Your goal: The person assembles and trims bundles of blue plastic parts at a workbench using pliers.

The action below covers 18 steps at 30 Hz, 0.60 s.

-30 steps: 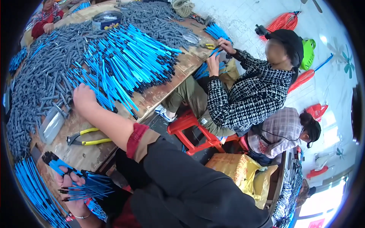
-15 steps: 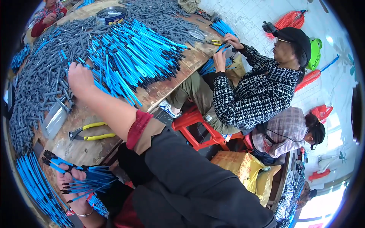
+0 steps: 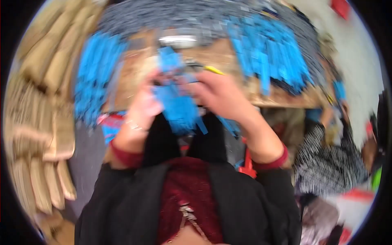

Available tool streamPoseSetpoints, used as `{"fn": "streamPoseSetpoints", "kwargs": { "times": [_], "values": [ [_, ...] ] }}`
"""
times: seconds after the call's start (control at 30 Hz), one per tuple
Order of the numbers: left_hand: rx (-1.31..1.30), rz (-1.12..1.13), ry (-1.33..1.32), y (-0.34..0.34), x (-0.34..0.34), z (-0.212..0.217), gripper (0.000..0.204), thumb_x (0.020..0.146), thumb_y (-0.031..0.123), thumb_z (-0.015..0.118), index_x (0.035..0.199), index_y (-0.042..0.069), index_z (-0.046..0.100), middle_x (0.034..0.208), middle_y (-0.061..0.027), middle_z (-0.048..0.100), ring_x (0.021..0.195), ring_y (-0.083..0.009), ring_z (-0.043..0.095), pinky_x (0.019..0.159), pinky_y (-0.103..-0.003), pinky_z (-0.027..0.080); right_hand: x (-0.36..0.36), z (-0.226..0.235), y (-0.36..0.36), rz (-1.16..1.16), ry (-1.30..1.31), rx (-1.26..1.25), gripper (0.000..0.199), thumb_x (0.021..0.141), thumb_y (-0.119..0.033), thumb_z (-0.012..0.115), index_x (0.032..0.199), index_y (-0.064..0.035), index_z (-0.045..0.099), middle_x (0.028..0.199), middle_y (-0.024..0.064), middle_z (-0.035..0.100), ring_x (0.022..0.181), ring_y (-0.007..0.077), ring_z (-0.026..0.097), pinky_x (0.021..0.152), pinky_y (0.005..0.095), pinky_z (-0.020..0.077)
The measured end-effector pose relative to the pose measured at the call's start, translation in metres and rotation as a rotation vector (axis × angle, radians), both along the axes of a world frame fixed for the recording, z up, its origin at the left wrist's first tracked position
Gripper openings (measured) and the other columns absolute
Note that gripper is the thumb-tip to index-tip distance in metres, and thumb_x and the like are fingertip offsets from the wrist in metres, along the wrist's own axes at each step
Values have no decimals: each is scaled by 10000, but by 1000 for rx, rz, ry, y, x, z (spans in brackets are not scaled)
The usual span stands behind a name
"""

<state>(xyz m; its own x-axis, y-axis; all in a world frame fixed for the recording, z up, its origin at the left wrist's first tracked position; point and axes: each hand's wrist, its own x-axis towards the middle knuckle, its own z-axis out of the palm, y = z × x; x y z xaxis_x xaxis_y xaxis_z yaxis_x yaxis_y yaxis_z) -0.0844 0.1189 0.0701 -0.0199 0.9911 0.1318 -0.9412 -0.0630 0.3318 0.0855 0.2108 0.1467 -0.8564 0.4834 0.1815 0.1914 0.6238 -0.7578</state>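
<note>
Motion blurs both hands, which are close together over the near edge of the table. My left hand is closed around a bundle of thin blue plastic strips, which hangs over my lap and also sticks up past my fingers. My right hand is at the bundle's right side, fingers curled in, with a bit of blue strip at the fingertips; the exact grip is smeared. Just beyond it lie pliers with yellow handles. A clear plastic piece rests farther back.
Blue strips are heaped on the wooden table at right and at left. Grey parts cover its far side. Brown sacks are stacked at far left. A co-worker in a checked jacket sits at right.
My right hand has drawn back from the far heap to the bundle in my left hand. The view has swung, bringing both hands to the middle.
</note>
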Motion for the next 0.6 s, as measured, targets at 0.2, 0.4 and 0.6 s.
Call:
{"fn": "streamPoseSetpoints", "kwargs": {
  "times": [0.2,0.4,0.6],
  "values": [
    [-98,106,208,-17,-2,9,232,855,201,573,1018,37,564,954,-148,625,799,-243,630,742,-390,523,-10,-23,-23,-126,69,219,180,859,-147,569,924,16,609,657,102,621,528,150,600,497,280,455],
    [-162,145,235,-15,-1,3,229,823,114,628,1033,49,566,890,-97,643,773,-206,646,698,-360,539,-18,-24,-31,-226,22,258,189,864,-155,575,912,25,607,645,90,623,514,142,599,496,269,464],
    [-152,189,306,-13,7,7,235,818,142,641,1024,54,568,871,-88,641,774,-205,644,699,-356,535,-15,-26,-39,-221,58,-39,194,882,-160,560,917,27,599,692,69,636,561,107,597,533,241,476]
  ]
}}
